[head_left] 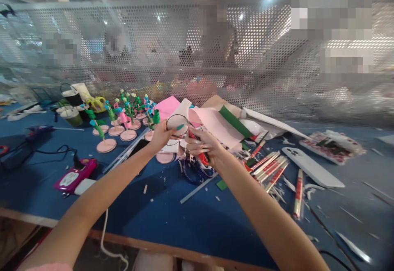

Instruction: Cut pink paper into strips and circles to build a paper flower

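My left hand [159,137] is closed on a white round piece with a thin dark rim [176,122], pinched at its left edge. Beside it, my right hand [203,147] wraps round a red-handled tool that looks like scissors [203,158]; its blades are mostly hidden by the fingers and the round piece. Directly below the hands lie a pink round base [165,157] and a bundle of dark blue, shiny material [195,171]. Sheets of pink paper [217,125] and a dark green strip [235,122] lie behind my right hand.
Several small paper flowers on pink discs [106,145] stand at left, near cups [72,115]. A magenta power socket [74,176] sits front left. Red-and-silver sticks [272,166], a white phone [312,167] and scraps lie right. A perforated metal screen [154,37] rises behind.
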The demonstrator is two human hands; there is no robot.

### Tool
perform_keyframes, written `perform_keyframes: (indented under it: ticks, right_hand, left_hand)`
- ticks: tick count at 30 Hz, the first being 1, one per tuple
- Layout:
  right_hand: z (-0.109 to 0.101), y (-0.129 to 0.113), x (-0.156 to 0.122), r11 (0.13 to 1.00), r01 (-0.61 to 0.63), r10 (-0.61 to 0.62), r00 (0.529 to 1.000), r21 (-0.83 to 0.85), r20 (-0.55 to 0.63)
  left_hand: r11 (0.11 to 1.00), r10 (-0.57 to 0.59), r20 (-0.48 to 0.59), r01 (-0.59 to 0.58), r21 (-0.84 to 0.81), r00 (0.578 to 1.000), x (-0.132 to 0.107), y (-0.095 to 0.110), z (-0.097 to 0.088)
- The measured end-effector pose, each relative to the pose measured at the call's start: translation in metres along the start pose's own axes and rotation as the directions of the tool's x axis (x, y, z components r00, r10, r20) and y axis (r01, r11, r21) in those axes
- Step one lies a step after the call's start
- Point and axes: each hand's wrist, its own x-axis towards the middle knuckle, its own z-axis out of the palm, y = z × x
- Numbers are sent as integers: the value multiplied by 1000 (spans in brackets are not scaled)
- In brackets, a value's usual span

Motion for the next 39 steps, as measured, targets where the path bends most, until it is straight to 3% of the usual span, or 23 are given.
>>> perform_keyframes:
  ticks: [5, 10, 18, 25, 31, 34, 39]
  right_hand:
    - [8, 3, -1, 991, -7, 22, 993, 134, -115]
    - [16, 4, -4, 986, -6, 32, 987, 165, -156]
    - [0, -1, -4, 994, -91, 86, 994, 65, 68]
    - [5, -3, -8, 994, -51, 54, 998, 102, -29]
    - [-4, -5, -8, 980, -118, 104, 990, 158, 92]
    - [-8, -1, -7, 954, -101, 77, 993, 282, 93]
    - [-11, -5, -8, 915, -10, 14, 1000, 404, -7]
  left_hand:
    - [998, -69, -55, 69, -3, 996, 4, 0, -2]
    - [998, -58, -94, 61, 30, 994, 7, 5, -10]
    - [999, -16, 5, 16, 33, 1000, 6, 2, -8]
    - [999, -38, 106, 40, -17, 994, 0, 6, -2]
    - [999, -43, 183, 39, 24, 982, -1, -1, -3]
    - [998, -46, 224, 37, 43, 974, 0, -7, -6]
    - [962, -60, 353, -41, 270, 934, -13, -26, 3]
